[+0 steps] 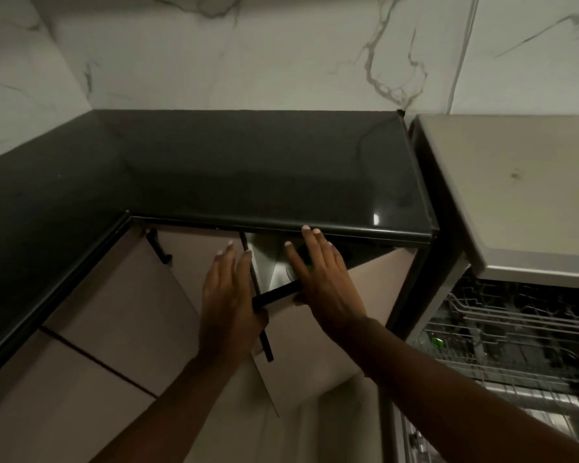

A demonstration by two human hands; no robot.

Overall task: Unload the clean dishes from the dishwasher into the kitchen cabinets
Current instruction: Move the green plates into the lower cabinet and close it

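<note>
Two hands meet at a base cabinet under a black counter [248, 168]: the left hand [229, 295], fingers straight and spread, presses flat against the left door [168, 295] just beside its dark bar handle, while the right hand [325, 279], fingers likewise extended and holding nothing that can be made out, lies over the top edge of the right door [318, 332], fingertips near the counter lip. Between the hands the doors stand ajar, showing a dim interior where something with a green spot sits, too dark to identify. Off to the right of the right hand, the dishwasher [502, 332] is open, its wire racks out. The risk here looks like pinched fingers if the doors swing together, or a door knocking the dishwasher's frame. White veined marble lines the walls above the glossy counter; the light is low.
</note>
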